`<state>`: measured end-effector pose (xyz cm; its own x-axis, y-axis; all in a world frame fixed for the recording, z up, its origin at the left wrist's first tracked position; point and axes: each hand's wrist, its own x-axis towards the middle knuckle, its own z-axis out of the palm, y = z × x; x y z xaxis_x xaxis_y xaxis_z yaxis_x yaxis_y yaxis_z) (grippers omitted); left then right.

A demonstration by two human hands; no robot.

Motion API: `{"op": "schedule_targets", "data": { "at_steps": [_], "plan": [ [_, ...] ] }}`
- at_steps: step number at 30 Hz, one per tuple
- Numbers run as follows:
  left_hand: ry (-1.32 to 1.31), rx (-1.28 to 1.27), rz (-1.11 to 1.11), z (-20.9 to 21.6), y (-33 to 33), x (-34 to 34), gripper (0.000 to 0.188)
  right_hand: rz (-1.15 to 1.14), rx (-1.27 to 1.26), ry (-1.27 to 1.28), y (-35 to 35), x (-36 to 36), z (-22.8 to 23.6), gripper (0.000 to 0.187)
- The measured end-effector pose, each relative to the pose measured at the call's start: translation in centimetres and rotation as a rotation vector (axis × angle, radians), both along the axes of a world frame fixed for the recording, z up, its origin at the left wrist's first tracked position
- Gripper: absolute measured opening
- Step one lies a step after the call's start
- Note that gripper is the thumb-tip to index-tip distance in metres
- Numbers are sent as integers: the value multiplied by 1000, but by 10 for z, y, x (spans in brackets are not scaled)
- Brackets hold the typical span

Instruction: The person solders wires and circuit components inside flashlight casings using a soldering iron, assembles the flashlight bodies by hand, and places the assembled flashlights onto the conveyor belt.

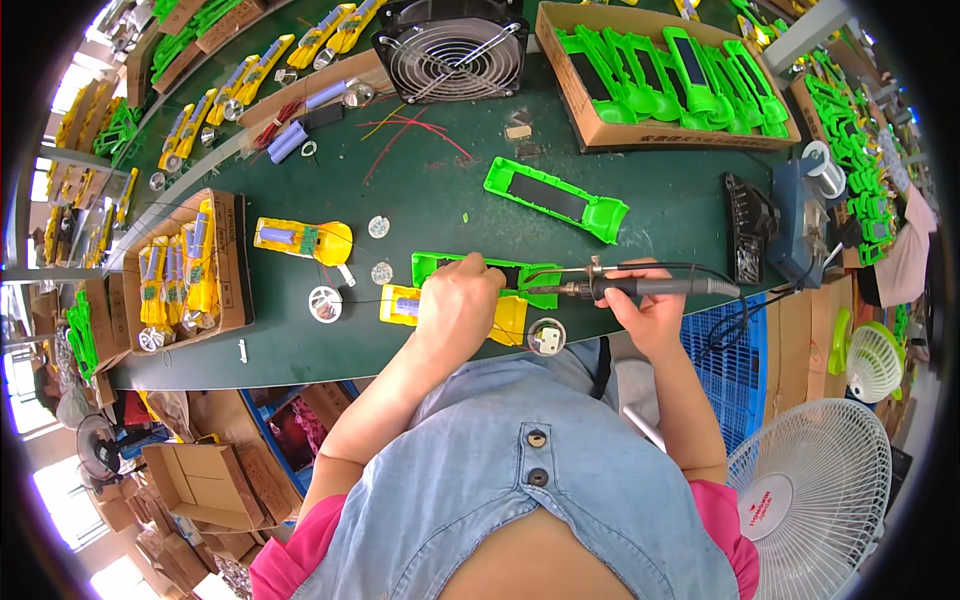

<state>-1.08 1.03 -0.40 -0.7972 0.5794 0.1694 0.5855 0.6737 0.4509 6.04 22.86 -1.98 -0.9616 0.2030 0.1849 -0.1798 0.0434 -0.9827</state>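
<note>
In my right hand (642, 308) is a soldering iron (707, 287) with a thin metal tube along it, its tip pointing left. The tip ends by my left hand (460, 305), whose fingers are pinched together. What they hold is hidden. Under and beyond the left fingers lies a green plastic housing (428, 268) with a dark panel. Nearer me is a yellow housing (512, 321) with a blue-wrapped battery cell (407, 307), partly covered by my left hand. A round lamp reflector (546, 336) with a white piece sits at its right end, close to the table edge.
Left are another yellow housing (305, 240), a loose reflector (325, 304) and a box of yellow assemblies (240, 265). Beyond lie a second green housing (556, 200), wires (405, 130), a black fan (455, 60) and a box of green housings (640, 135). A soldering station (795, 225) stands right.
</note>
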Motion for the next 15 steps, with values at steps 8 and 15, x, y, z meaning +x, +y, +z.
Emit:
{"op": "schedule_targets", "data": {
  "at_steps": [8,15],
  "plan": [
    [20,-42,0,-4,1,-1,6,84,79,-39,-5,-10,-4,18],
    [17,-41,11,-5,0,0,7,119,211,39,-4,-10,-11,20]
  ]
}}
